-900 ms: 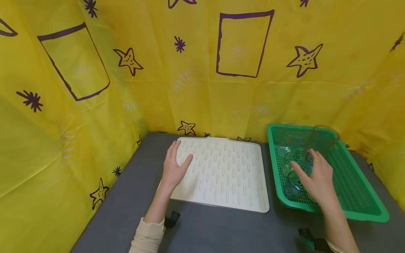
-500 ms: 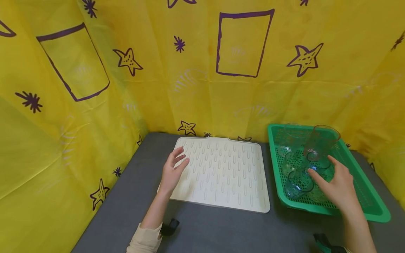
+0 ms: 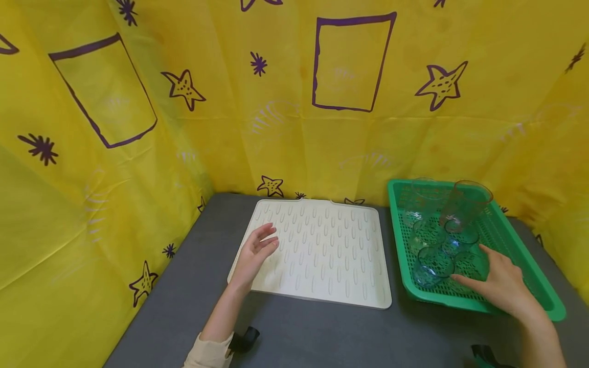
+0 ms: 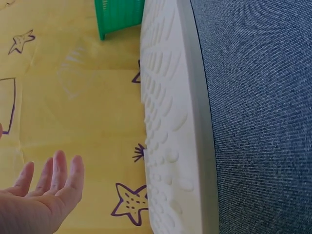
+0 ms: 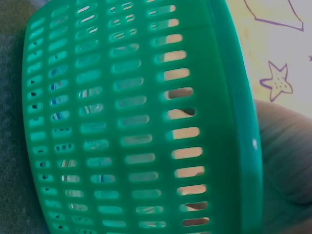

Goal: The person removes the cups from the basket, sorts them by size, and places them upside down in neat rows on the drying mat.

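My right hand (image 3: 503, 283) is over the near right part of the green plastic basket (image 3: 536, 289), thumb and fingers spread beside a greenish drinking glass (image 3: 470, 266). In the right wrist view the basket wall (image 5: 136, 122) hides most of this hand (image 5: 287, 161). Left of that glass stands a blue glass (image 3: 430, 273), with a bluish glass (image 3: 460, 240) and a pale green glass (image 3: 425, 237) behind. My left hand (image 3: 253, 255) hovers, fingers loosely bent and holding nothing, above the left side of a white ridged drying mat (image 3: 322, 250).
At the basket's far end stand a tall pinkish glass (image 3: 467, 204) and a tall clear glass (image 3: 423, 202). A yellow patterned curtain (image 3: 276, 138) closes off the back and sides. The dark grey tabletop (image 3: 322, 332) shows in front of the mat.
My right hand has moved right and toward me, away from the middle glasses to the front right one. The left hand has drawn slightly nearer, its fingers bending more.
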`<state>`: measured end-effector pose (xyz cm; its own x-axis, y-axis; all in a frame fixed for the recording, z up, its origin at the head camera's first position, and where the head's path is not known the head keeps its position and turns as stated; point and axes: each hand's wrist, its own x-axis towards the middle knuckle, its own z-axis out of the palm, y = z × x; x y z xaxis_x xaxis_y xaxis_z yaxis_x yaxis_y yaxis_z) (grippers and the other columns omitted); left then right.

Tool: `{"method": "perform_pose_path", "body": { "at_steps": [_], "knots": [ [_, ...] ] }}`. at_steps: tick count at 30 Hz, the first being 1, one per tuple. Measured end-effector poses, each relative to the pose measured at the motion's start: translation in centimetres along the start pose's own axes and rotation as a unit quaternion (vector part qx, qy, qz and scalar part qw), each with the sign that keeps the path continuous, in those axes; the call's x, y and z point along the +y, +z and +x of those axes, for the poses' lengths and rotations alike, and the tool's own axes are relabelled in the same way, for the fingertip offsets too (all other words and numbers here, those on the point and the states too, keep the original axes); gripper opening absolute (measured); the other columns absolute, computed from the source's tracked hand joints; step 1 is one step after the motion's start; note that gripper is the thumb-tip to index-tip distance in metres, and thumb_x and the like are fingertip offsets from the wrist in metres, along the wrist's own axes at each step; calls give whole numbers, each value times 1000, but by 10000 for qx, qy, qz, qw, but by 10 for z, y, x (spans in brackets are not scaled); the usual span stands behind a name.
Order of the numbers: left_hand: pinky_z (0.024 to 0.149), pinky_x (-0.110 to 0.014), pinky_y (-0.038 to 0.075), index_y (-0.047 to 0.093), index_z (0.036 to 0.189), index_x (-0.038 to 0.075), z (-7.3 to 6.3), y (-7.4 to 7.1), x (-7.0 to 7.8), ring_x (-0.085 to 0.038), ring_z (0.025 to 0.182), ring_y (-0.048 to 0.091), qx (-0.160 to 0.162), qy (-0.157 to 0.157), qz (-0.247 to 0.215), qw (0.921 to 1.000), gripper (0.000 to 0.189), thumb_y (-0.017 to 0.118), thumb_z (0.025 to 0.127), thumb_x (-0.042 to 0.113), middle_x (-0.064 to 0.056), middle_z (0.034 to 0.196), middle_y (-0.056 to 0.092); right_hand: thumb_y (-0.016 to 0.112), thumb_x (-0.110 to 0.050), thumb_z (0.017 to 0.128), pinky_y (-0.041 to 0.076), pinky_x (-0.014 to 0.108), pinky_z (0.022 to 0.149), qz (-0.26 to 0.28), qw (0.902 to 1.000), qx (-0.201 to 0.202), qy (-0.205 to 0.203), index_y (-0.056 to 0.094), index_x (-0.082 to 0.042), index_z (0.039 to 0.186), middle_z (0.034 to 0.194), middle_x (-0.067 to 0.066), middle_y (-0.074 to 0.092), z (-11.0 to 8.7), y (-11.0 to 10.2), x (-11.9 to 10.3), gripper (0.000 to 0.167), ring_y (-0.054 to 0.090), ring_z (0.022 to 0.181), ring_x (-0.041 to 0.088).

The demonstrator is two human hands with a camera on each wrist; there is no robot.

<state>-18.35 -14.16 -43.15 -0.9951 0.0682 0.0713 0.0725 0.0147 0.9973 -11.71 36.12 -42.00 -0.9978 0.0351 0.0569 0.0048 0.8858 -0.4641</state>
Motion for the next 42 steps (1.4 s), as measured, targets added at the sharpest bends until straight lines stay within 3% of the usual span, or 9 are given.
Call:
{"method": "perform_pose_path", "body": {
  "at_steps": [6,14,20,30,42],
  "knots": [
    [99,-33,45,46,141,5,-2,2,-3,-31,123,52,-120,3,35,9999,51,65,94,13,-17,138,50,72,-43,84,25,73,84,-94,9987,-451,238,14,26,140,128,54,25,4,-4,7,106,25,112,67],
    [101,-40,42,46,141,3,-6,2,-5,-33,124,51,-212,-9,42,9998,52,65,93,14,-17,138,50,71,-45,85,27,75,85,49,9944,-942,485,10,28,139,129,55,19,7,-6,15,109,22,114,70],
    [102,-42,42,46,140,4,-7,2,-5,-32,124,51,-221,-72,108,9997,52,65,94,15,-18,139,50,70,-45,87,35,72,83,98,9916,-1180,526,14,29,137,128,55,21,9,-5,16,105,26,112,69],
    [101,-39,42,48,139,2,-8,3,-6,-30,122,52,-257,-70,105,9996,51,65,94,17,-18,138,51,70,-44,87,44,62,74,84,9920,-1138,531,21,27,136,123,50,36,7,-7,11,99,41,105,62],
    [99,-36,43,48,138,1,-7,2,-8,-29,121,53,-241,-66,128,9996,51,65,94,17,-13,135,53,70,-48,86,44,61,73,-42,9965,-714,423,24,25,136,121,49,41,3,-13,10,100,46,103,60]
  ]
}}
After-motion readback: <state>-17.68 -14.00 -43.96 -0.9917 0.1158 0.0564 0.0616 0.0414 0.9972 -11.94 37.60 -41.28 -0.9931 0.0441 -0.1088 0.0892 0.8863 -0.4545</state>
